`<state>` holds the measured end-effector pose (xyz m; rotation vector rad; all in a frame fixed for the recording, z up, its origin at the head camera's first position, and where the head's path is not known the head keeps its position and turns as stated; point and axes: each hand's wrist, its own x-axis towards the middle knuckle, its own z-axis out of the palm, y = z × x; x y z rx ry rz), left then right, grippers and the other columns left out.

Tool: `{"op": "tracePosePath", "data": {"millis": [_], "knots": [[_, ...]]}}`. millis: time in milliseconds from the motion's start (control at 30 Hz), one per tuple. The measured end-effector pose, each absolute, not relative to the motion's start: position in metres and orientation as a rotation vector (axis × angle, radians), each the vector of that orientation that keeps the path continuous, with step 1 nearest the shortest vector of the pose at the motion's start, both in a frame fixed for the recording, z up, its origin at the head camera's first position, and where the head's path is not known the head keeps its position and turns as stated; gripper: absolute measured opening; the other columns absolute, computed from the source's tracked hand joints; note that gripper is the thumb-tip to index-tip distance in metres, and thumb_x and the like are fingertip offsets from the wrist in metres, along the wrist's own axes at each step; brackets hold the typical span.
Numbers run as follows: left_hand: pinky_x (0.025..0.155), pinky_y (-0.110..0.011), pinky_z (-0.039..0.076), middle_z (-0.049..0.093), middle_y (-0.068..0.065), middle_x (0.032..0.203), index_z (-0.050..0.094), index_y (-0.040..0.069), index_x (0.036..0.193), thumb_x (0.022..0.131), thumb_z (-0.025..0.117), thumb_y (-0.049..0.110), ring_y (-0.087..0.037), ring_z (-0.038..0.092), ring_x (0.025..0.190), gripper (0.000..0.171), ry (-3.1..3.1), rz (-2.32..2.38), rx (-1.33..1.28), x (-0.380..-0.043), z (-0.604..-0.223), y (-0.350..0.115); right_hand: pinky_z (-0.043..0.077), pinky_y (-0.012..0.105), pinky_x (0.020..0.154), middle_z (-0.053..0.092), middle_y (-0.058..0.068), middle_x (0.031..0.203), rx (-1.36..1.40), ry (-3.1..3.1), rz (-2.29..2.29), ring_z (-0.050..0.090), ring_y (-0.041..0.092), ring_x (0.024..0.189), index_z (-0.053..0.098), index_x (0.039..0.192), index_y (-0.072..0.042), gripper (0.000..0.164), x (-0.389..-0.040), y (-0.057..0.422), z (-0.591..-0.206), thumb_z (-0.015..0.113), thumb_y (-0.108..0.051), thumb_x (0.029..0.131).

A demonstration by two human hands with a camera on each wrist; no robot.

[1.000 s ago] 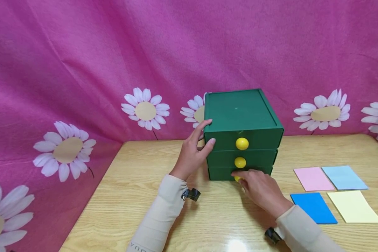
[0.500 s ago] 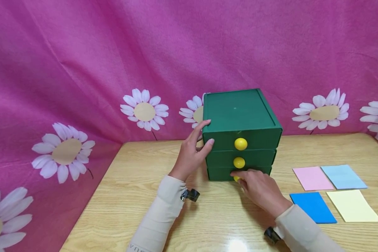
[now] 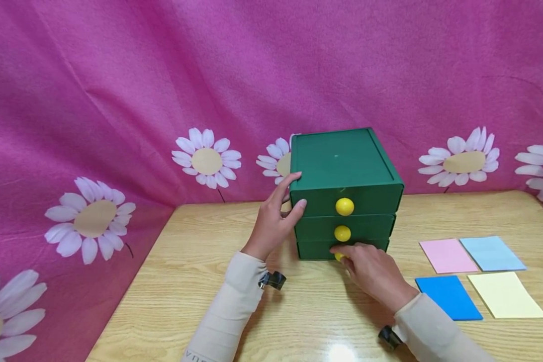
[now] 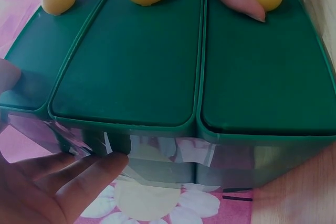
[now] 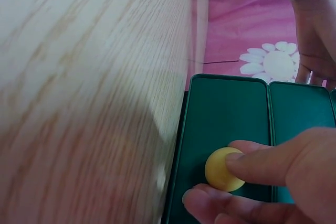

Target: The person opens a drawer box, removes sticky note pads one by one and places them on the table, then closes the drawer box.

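Note:
A green drawer box [image 3: 346, 158] with three stacked drawers stands on the table, each drawer bearing a round yellow knob. All the drawers look closed. My left hand [image 3: 271, 226] braces the box's front left corner, thumb on the top drawer's front and index fingertip at the top edge. In the left wrist view its other fingers [image 4: 92, 179] lie extended against the clear side wall. Down at the bottom drawer, my right hand [image 3: 375, 269] pinches the lowest yellow knob [image 5: 223, 170] between thumb and fingers, covering much of it in the head view.
To the right on the wooden table [image 3: 185, 261] lie a pink sheet [image 3: 448, 255], a light blue sheet [image 3: 492, 253], a blue sheet [image 3: 449, 297] and a pale yellow sheet [image 3: 507, 295]. A magenta cloth [image 3: 262, 65] with white daisies hangs behind.

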<state>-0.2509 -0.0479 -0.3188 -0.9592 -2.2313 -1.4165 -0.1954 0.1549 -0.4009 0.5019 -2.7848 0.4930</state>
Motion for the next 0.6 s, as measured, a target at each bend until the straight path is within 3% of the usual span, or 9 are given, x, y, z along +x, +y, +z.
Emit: {"op": "tracePosePath", "data": {"millis": [433, 600], "knots": [[0.075, -0.030, 0.052, 0.040, -0.001, 0.136, 0.032, 0.022, 0.138, 0.090, 0.054, 0.017, -0.019, 0.049, 0.116, 0.053, -2.250, -1.408, -0.951, -0.2516, -0.3211, -0.0482, 0.046, 0.028, 0.054, 0.064, -0.003, 0.082, 0.501, -2.815, 0.552, 0.050, 0.009, 0.061, 0.068, 0.102, -0.019, 0.022, -0.1959, 0.1539, -0.4023, 0.065, -0.011, 0.081], [0.074, -0.031, 0.052, 0.039, 0.001, 0.137, 0.031, 0.023, 0.139, 0.090, 0.054, 0.017, -0.019, 0.049, 0.116, 0.054, -2.255, -1.400, -0.949, -0.2520, -0.3232, -0.0480, 0.035, 0.023, 0.048, 0.050, -0.008, 0.062, 0.516, -2.859, 0.629, 0.042, 0.009, 0.053, 0.065, 0.107, -0.018, 0.025, -0.1942, 0.1550, -0.4008, 0.062, -0.010, 0.083]]}}
